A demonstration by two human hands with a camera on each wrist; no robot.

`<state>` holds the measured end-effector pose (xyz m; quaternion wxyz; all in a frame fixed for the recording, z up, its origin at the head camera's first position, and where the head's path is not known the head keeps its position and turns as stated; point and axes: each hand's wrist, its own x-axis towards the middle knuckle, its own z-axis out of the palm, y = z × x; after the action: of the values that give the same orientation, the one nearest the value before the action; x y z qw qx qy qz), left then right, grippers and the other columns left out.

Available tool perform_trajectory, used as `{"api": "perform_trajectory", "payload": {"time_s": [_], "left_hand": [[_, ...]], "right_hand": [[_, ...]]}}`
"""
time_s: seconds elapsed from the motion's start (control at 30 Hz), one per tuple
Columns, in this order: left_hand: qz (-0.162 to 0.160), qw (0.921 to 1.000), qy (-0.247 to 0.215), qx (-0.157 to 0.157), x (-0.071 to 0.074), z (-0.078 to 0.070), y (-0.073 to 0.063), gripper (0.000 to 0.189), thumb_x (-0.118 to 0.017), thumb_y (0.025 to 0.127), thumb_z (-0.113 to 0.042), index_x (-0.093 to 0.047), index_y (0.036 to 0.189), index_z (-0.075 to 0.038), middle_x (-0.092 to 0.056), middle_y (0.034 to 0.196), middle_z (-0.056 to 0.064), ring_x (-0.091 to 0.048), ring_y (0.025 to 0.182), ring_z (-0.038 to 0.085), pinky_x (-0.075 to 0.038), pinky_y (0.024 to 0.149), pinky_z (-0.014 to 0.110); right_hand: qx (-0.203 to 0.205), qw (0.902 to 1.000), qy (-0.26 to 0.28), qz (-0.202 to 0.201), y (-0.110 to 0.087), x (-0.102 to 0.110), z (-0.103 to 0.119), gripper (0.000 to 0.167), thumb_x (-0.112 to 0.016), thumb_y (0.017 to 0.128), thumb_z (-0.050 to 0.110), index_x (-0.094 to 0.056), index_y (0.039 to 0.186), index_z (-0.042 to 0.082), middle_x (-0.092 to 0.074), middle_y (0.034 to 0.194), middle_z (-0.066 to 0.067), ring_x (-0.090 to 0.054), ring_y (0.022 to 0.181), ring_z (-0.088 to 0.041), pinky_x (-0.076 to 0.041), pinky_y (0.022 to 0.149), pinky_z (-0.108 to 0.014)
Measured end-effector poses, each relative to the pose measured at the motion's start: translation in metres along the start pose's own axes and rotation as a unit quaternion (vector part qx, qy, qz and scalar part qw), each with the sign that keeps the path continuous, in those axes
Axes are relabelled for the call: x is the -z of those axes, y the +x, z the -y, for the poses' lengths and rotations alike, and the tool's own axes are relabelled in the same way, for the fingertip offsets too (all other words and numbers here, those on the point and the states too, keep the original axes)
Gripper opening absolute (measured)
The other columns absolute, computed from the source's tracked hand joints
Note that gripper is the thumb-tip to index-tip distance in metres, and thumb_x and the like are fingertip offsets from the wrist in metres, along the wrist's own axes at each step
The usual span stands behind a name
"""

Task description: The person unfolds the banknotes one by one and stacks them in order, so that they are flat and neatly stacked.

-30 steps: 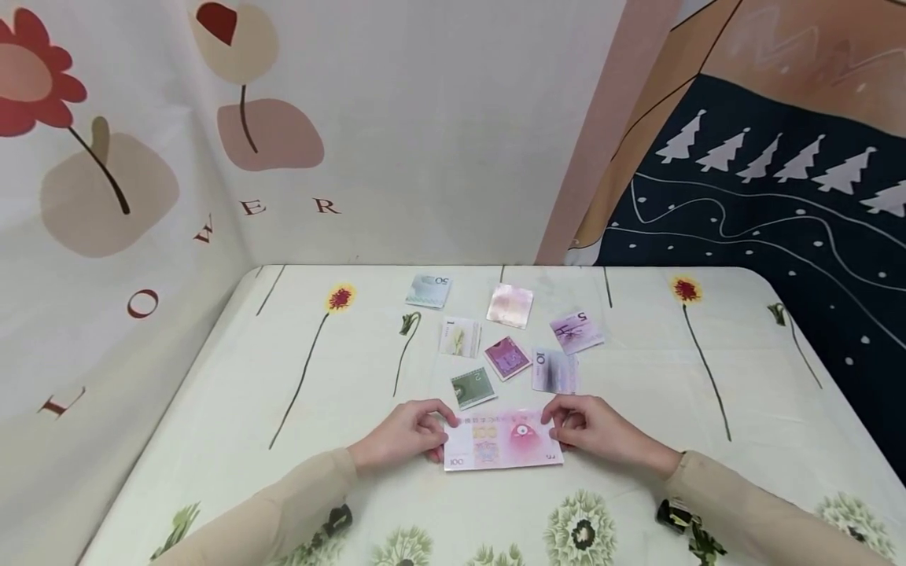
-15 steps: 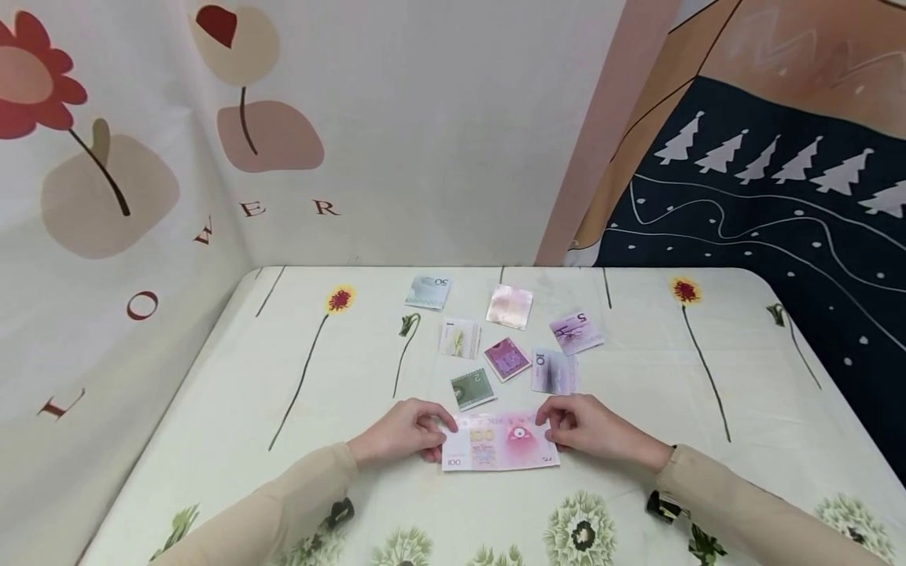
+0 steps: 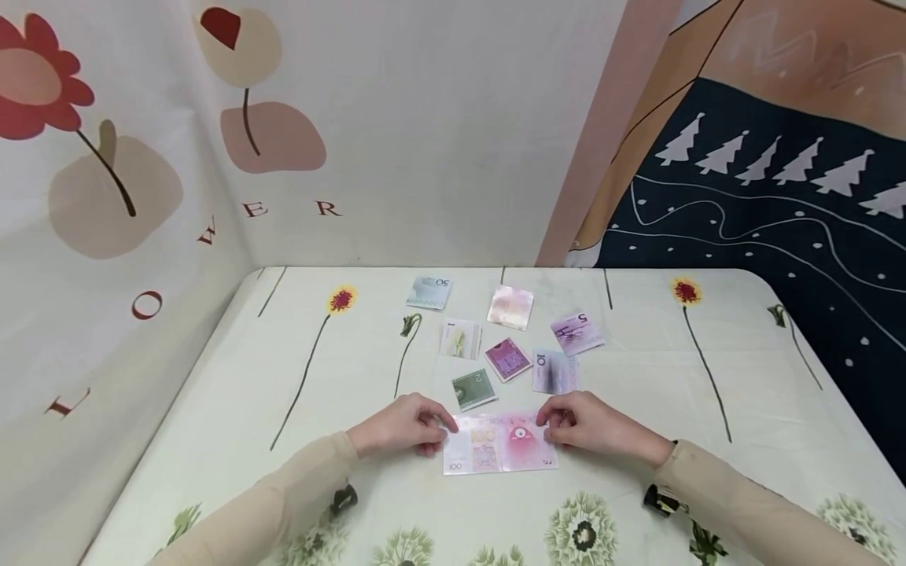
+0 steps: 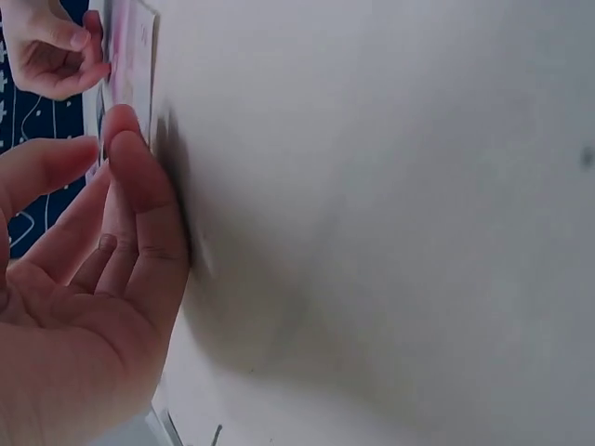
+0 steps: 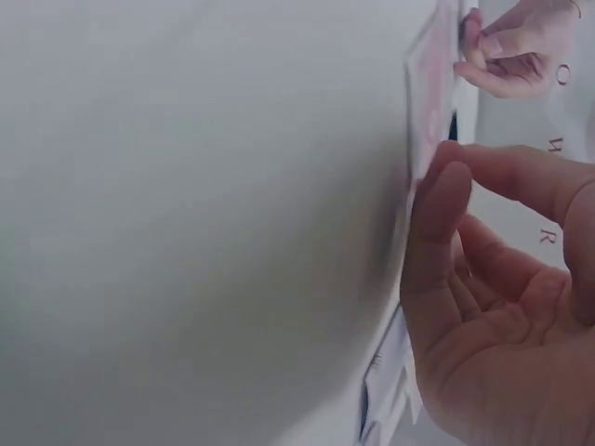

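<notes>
A pink 100 banknote [image 3: 500,456] with a crease down its middle lies unfolded at the front of the table. My left hand [image 3: 406,424] pinches its left end between thumb and index finger. At the other end, my right hand [image 3: 589,426] pinches the upper right corner. Both wrist views show thumb and index tips close together at the note's edge. Just beyond the note are a folded green 2 note [image 3: 474,389], a folded purple-red note [image 3: 508,359] and a folded 10 note [image 3: 555,372].
Further back lie a folded 1 note [image 3: 461,339], a folded blue-green 50 note [image 3: 429,293], a shiny pink folded note [image 3: 510,306] and a folded purple 5 note [image 3: 577,333]. A flower-printed cloth [image 3: 233,409] covers the table. Printed curtains [image 3: 439,134] hang behind it.
The banknote's right end and my right hand have shifted slightly left. The note lies a little lower, and its middle crease shows more clearly. The folded notes have stayed put.
</notes>
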<state>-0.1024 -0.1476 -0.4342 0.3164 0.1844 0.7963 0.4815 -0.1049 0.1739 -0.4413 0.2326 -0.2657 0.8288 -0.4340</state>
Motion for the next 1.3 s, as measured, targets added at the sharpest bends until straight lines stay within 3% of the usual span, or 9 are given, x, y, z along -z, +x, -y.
{"api": "perform_trajectory", "payload": {"time_s": [0.17,0.37,0.7,0.87,1.1,1.3], "left_hand": [[-0.007,0.9999,0.006,-0.004,0.009,-0.001,0.003,0.015,-0.058,0.088,0.002,-0.069,0.098,0.002,-0.063,0.066,0.007,-0.056,0.058,0.013,-0.048,0.056,0.023],[-0.039,0.9991,-0.012,-0.010,0.021,-0.003,0.010,0.020,-0.055,0.087,0.004,-0.066,0.105,0.006,-0.066,0.074,0.011,-0.059,0.066,0.016,-0.052,0.063,0.028],[-0.078,0.9968,-0.016,0.008,0.041,0.003,0.022,0.018,-0.056,0.090,0.002,-0.065,0.105,0.007,-0.067,0.079,0.012,-0.062,0.070,0.017,-0.055,0.068,0.030],[-0.108,0.9935,-0.024,0.026,0.051,0.007,0.027,0.017,-0.057,0.092,0.000,-0.065,0.106,0.005,-0.069,0.084,0.011,-0.064,0.074,0.018,-0.056,0.069,0.030],[-0.154,0.9876,-0.019,0.024,0.064,0.013,0.031,0.017,-0.063,0.091,-0.003,-0.065,0.105,0.006,-0.069,0.085,0.012,-0.062,0.074,0.019,-0.055,0.070,0.030],[-0.187,0.9808,-0.046,0.032,0.078,0.019,0.035,0.022,-0.062,0.092,-0.002,-0.062,0.111,0.009,-0.067,0.093,0.017,-0.062,0.078,0.019,-0.056,0.072,0.030]], "right_hand": [[0.004,1.0000,-0.007,0.002,0.005,0.005,0.004,0.011,-0.067,0.086,0.004,-0.069,0.096,0.001,-0.062,0.076,0.004,-0.053,0.065,-0.006,-0.047,0.058,-0.022],[0.009,0.9995,-0.009,-0.029,0.017,0.013,0.008,0.014,-0.062,0.086,-0.002,-0.068,0.099,-0.003,-0.061,0.077,0.001,-0.054,0.066,-0.009,-0.048,0.057,-0.022],[0.011,0.9981,0.027,-0.054,0.043,0.027,0.007,0.015,-0.059,0.089,-0.003,-0.066,0.102,-0.007,-0.063,0.075,-0.009,-0.059,0.064,-0.020,-0.050,0.053,-0.025],[0.003,0.9973,0.034,-0.064,0.057,0.033,0.010,0.016,-0.061,0.092,0.003,-0.065,0.103,-0.007,-0.063,0.079,-0.009,-0.061,0.068,-0.021,-0.053,0.060,-0.028],[-0.007,0.9966,0.036,-0.074,0.074,0.037,0.015,0.020,-0.061,0.092,0.006,-0.066,0.106,-0.006,-0.064,0.083,-0.011,-0.062,0.071,-0.027,-0.053,0.062,-0.034],[-0.024,0.9960,0.045,-0.074,0.094,0.037,0.014,0.018,-0.061,0.092,0.006,-0.067,0.105,-0.004,-0.066,0.085,-0.010,-0.063,0.073,-0.021,-0.055,0.067,-0.035]]}}
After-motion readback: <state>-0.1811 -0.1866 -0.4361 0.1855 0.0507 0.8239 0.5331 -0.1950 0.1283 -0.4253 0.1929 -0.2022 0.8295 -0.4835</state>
